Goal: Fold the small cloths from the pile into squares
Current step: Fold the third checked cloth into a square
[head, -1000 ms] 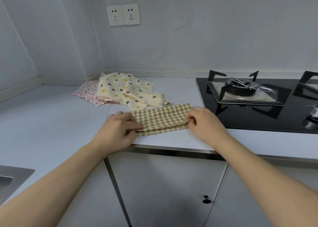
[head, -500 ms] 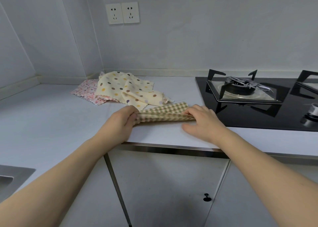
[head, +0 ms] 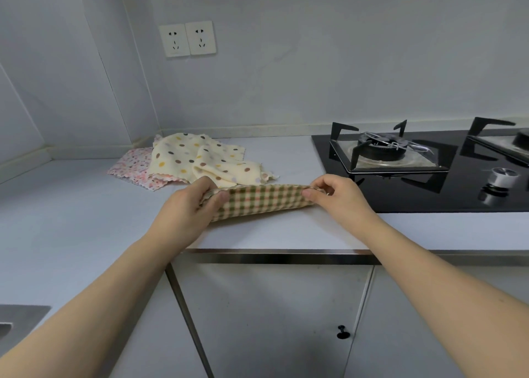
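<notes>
A green and cream checked cloth (head: pixel 263 200) is folded into a narrow strip on the white counter (head: pixel 71 205). My left hand (head: pixel 189 205) pinches its left end between thumb and fingers. My right hand (head: pixel 337 194) pinches its right end. Both ends are raised, so the near layer stands up and curves over toward the wall. Behind it lies the pile: a cream cloth with coloured dots (head: pixel 197 160), crumpled, on top of a pink flowered cloth (head: pixel 131 167).
A black gas hob (head: pixel 429 194) with a burner and pan supports (head: pixel 386 151) sits just right of my right hand. A knob (head: pixel 499 178) is on the hob. The counter's metal front edge (head: pixel 272 256) runs below the cloth, and a sink corner (head: pixel 17 317) shows at lower left.
The checked strip lay flat near the counter's front. Both hands lifted its near edge and carried it up and away from me, toward the wall, and the view shifted upward.
</notes>
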{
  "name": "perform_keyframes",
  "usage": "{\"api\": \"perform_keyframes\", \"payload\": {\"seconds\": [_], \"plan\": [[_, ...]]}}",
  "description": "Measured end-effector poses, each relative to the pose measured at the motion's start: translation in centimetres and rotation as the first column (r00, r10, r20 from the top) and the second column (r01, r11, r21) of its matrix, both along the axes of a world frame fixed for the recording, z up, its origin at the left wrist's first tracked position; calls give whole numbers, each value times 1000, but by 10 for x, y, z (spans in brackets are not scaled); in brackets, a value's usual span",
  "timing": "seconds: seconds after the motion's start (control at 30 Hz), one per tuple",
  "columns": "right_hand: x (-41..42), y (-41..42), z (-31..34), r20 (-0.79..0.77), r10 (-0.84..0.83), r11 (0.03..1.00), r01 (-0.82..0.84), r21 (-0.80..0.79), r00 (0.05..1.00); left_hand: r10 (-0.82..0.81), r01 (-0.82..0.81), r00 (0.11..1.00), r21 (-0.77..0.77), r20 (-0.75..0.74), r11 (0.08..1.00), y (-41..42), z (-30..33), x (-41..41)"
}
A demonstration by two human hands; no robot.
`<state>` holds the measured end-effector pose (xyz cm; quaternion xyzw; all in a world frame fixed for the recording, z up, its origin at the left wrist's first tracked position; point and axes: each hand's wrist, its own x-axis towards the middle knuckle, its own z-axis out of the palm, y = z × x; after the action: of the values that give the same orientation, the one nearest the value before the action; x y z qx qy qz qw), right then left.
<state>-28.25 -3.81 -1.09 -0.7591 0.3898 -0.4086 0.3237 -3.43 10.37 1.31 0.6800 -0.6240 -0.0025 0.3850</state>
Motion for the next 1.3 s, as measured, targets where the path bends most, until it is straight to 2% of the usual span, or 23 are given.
{"api": "perform_keyframes", "payload": {"seconds": [0.17,0.37,0.43,0.53,0.63,0.7,0.83,0.9,0.93,1.0,1.03,1.07,1.13,1.2,1.3], "plan": [[0,0,2,65,12,1000,-14,22,998,-39,24,985,-86,-170,996,-2,4,5],[-2,2,6,187,2,996,-19,88,982,-53,29,968,-99,-243,995,-4,21,-4],[0,4,9,282,7,989,-49,141,959,-73,50,960,-90,-270,995,-3,25,-5],[3,10,23,411,4,973,-98,209,911,-72,45,913,-77,-401,996,-3,30,-3],[6,11,45,511,-12,951,-148,271,860,-81,49,802,-70,-591,996,-3,38,1],[12,8,60,444,-58,962,-70,266,894,-104,83,720,-63,-686,995,-3,41,1],[26,-9,75,92,-177,982,169,88,980,-64,45,687,-46,-724,998,-10,35,3],[31,-15,69,-165,-277,959,260,-114,947,24,-49,731,-17,-682,999,-16,24,4],[36,-17,62,-293,-344,928,276,-250,892,105,-120,795,14,-598,993,-18,15,7],[48,-13,45,-423,-435,858,224,-462,795,248,-242,923,56,-293,969,-20,-3,9],[55,-6,37,-461,-426,850,170,-498,778,262,-258,953,48,-154,965,-20,-9,7],[62,0,28,-518,-379,867,98,-489,767,241,-240,969,32,-60,970,-19,-14,4],[71,8,7,-652,-243,928,-25,-373,718,118,-119,993,51,28,992,-18,-19,-8],[71,10,-7,-713,-112,980,-44,-197,692,-29,11,994,181,101,983,-18,-27,-17],[68,5,-12,-741,-39,994,-47,-94,671,-156,30,939,378,307,925,-17,-35,-18]]}}
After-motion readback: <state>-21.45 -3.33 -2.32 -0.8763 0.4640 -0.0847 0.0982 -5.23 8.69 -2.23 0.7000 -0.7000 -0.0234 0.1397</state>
